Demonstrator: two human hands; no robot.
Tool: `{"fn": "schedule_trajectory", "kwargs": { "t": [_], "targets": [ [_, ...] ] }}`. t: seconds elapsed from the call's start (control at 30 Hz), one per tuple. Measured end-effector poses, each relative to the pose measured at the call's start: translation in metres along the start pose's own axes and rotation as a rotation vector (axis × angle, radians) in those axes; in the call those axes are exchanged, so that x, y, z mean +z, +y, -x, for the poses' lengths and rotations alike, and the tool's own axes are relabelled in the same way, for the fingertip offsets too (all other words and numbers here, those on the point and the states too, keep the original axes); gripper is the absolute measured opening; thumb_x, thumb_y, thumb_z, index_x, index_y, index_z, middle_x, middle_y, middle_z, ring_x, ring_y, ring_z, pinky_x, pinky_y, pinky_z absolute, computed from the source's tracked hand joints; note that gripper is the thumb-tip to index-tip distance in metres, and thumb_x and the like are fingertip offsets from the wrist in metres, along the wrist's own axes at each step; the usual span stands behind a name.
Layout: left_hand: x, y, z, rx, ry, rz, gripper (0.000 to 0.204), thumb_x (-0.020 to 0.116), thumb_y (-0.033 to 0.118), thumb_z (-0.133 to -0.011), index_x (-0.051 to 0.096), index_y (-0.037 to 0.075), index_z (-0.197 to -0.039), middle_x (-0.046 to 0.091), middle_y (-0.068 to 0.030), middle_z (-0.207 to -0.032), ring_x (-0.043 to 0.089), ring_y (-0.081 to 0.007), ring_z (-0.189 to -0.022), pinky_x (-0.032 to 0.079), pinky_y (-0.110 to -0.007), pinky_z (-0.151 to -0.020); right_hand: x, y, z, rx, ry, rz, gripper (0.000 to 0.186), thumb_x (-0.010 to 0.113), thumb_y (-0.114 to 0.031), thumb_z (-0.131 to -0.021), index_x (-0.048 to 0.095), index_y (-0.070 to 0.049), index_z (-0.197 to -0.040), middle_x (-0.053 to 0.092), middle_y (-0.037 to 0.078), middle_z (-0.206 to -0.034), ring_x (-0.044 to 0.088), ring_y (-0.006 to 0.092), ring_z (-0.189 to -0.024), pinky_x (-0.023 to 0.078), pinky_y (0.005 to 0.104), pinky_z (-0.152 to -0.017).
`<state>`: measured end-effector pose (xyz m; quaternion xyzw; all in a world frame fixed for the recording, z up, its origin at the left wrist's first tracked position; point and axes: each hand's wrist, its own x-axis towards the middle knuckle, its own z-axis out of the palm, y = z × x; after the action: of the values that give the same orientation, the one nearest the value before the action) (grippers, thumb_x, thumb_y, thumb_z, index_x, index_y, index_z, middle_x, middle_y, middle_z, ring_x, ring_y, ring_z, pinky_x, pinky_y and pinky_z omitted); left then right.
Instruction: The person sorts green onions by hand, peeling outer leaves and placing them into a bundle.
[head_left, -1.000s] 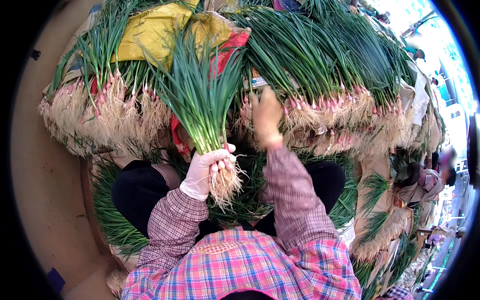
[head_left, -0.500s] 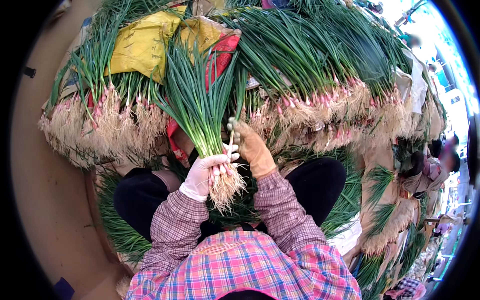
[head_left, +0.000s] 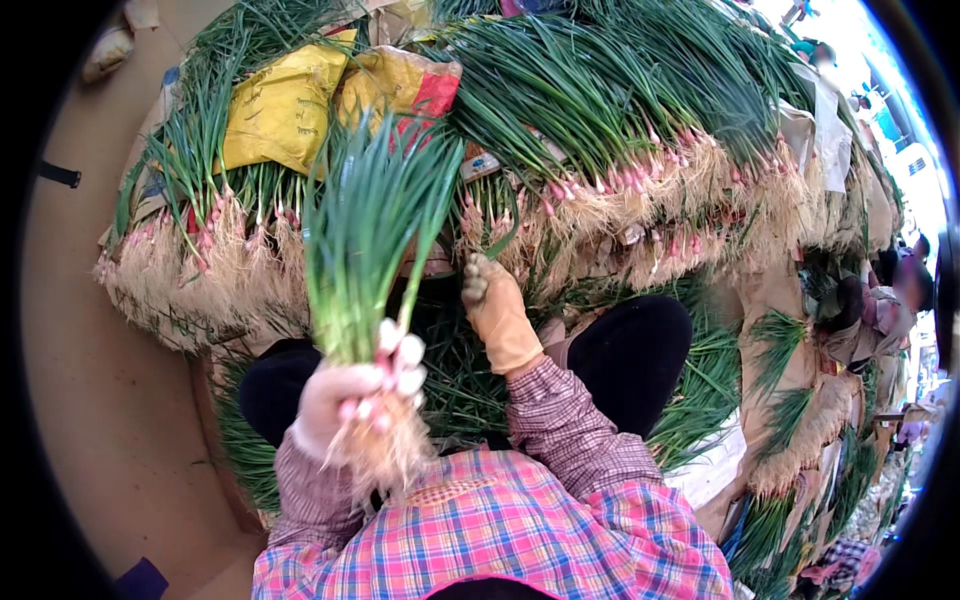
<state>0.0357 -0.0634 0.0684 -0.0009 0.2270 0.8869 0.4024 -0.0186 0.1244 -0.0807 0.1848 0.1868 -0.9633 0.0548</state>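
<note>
My left hand (head_left: 335,400), in a pale glove, is closed round the base of a bunch of spring onions (head_left: 370,240). Long green leaves rise from the grip, while pinkish bulbs and pale, shaggy roots (head_left: 385,450) hang below it. The hand and bunch are slightly blurred. To the right, my right hand (head_left: 498,315) wears a tan glove with dirty fingertips. Its fingers are curled together, and a thin green leaf (head_left: 507,238) stands up from them. Loose green leaves (head_left: 455,375) lie between my knees.
Heaps of spring onions (head_left: 590,110) with roots facing me stretch across the front, partly covered by a yellow sack (head_left: 285,110) and a yellow-and-red sack (head_left: 395,85). More onions (head_left: 690,390) lie by my right knee. A person (head_left: 875,310) sits at the far right.
My left hand has brought the bunch left and nearer to me, away from the right hand. My right hand, which was at the bunch's edge pinching a pale stalk, has moved slightly down.
</note>
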Motion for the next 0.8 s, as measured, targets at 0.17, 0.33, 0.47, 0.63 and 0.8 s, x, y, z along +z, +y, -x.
{"fn": "schedule_trajectory", "kwargs": {
  "t": [0.17,0.33,0.47,0.63,0.8],
  "targets": [
    [0.040,0.044,0.057,0.189,-0.336,-0.078,0.033,0.053,-0.004,-0.066,0.038,0.008,-0.093,0.046,-0.0103,-0.082,0.058,-0.0262,-0.079,0.050,-0.041,-0.067,0.009,0.010,-0.026,-0.993,-0.019,1.758,0.017,0.063,-0.016,-0.078,0.057,-0.005,-0.089,0.060,0.008,-0.074,0.059,0.0228,-0.061,0.048,0.0343,-0.056],
    [0.089,0.045,0.045,0.500,-0.054,-0.234,0.027,0.054,-0.003,-0.071,0.040,0.008,-0.091,0.044,-0.0077,-0.083,0.055,-0.0209,-0.072,0.050,-0.034,-0.060,0.027,-0.010,-0.121,-0.743,0.278,2.288,0.029,0.066,-0.014,-0.070,0.055,0.000,-0.093,0.057,0.021,-0.100,0.060,0.0327,-0.090,0.050,0.0395,-0.070],
    [0.054,0.049,-0.014,0.346,0.018,-0.294,0.030,0.053,-0.003,-0.074,0.046,0.005,-0.102,0.051,-0.0095,-0.096,0.057,-0.0152,-0.079,0.051,-0.023,-0.055,0.033,-0.062,-0.115,-0.494,0.338,2.210,0.028,0.062,-0.014,-0.072,0.052,0.001,-0.093,0.061,0.022,-0.087,0.062,0.0355,-0.081,0.050,0.0417,-0.072],
    [-0.035,0.008,-0.052,0.337,0.342,-0.372,0.022,0.057,-0.003,-0.074,0.055,-0.002,-0.096,0.059,-0.0104,-0.087,0.061,-0.0160,-0.071,0.053,-0.026,-0.057,0.045,-0.086,-0.040,-0.798,0.257,2.120,0.017,0.056,-0.020,-0.084,0.053,-0.007,-0.094,0.060,0.012,-0.073,0.059,0.0278,-0.064,0.047,0.0383,-0.057],
    [-0.095,-0.045,-0.078,0.208,0.364,-0.278,0.021,0.057,-0.003,-0.076,0.055,-0.002,-0.096,0.060,-0.0112,-0.094,0.062,-0.0163,-0.074,0.054,-0.026,-0.060,-0.033,-0.096,-0.011,-1.164,0.107,2.138,0.018,0.052,-0.019,-0.088,0.062,-0.007,-0.098,0.060,0.012,-0.078,0.059,0.0256,-0.064,0.049,0.0341,-0.053]
  ]
}}
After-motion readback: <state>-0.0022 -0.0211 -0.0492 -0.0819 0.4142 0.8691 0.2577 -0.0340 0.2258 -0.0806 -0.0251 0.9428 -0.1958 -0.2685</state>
